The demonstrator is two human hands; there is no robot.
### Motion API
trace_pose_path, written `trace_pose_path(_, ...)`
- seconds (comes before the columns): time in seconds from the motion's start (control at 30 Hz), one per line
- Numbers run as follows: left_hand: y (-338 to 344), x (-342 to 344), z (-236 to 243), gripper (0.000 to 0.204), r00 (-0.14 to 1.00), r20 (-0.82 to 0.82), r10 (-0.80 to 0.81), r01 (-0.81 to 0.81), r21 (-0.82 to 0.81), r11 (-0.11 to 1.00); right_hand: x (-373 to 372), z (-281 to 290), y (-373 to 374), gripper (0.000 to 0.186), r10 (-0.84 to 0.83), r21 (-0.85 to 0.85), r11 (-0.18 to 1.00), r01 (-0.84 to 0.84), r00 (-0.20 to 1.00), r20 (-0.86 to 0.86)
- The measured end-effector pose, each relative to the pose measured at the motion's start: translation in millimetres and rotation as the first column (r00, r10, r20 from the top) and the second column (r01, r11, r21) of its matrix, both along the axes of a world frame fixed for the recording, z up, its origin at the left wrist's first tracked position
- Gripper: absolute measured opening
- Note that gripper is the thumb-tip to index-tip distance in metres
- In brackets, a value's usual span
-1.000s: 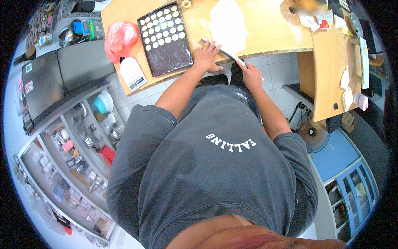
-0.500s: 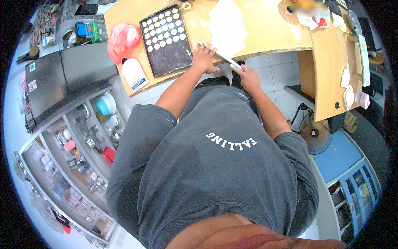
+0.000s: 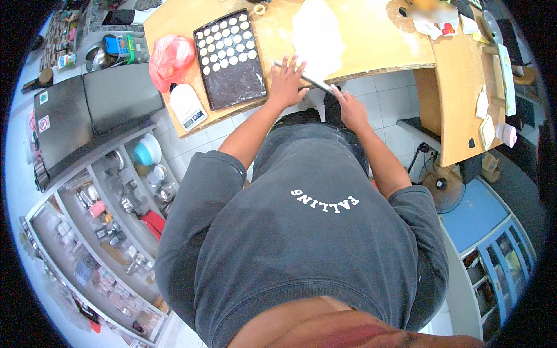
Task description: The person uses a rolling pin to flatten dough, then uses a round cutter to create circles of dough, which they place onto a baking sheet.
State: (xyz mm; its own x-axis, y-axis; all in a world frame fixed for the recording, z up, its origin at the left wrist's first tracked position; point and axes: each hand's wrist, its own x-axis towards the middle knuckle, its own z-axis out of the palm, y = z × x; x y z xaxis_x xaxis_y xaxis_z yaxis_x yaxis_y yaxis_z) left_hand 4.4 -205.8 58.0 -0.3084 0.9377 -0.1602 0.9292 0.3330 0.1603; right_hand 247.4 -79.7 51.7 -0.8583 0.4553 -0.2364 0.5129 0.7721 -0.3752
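A slim metal rolling pin lies slantwise at the table's near edge, by the lower end of a flat white sheet that looks like dough; glare hides its surface. My left hand rests over the pin's left end, palm down with fingers spread. At the other end, my right hand touches the pin with its fingers stretched forward, not wrapped round it. Left of my left hand is a dark baking tray, with rows of small pale dough rounds on its far part.
A white kitchen scale and a red plastic bag sit left of the tray. A pale ring lies beyond it. The wooden table turns toward me at right, above a standing fan. Shelves of bakeware stand at left.
My right hand has loosened from a grip on the pin's end to straighter fingers. My left hand's fingers have spread and reach slightly farther forward over the pin.
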Motion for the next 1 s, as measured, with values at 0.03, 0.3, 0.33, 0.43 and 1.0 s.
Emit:
trace_pose_path(0.03,10,-2,2,0.095,1.0,-0.021,-0.018,0.017,-0.041,0.999,-4,1,5,0.072,-0.03,0.002,1.0,0.03,1.0,-0.01)
trace_pose_path(0.3,35,-8,2,0.106,0.997,0.062,-0.051,0.066,-0.268,0.961,-9,-43,13,0.039,-0.177,-0.11,0.975,0.192,0.976,0.129)
trace_pose_path(0.33,34,-8,6,0.109,0.996,0.073,-0.053,0.074,-0.319,0.945,-10,-45,10,0.036,-0.186,-0.125,0.971,0.205,0.971,0.152)
trace_pose_path(0.43,35,-11,13,0.109,0.996,0.045,-0.079,0.091,-0.397,0.913,-12,-43,10,0.033,-0.166,-0.134,0.971,0.197,0.963,0.214)
trace_pose_path(1.0,13,5,18,0.114,0.999,0.037,0.029,-0.009,-0.458,0.889,-8,-37,16,0.038,-0.124,-0.043,0.991,0.129,0.985,0.118)
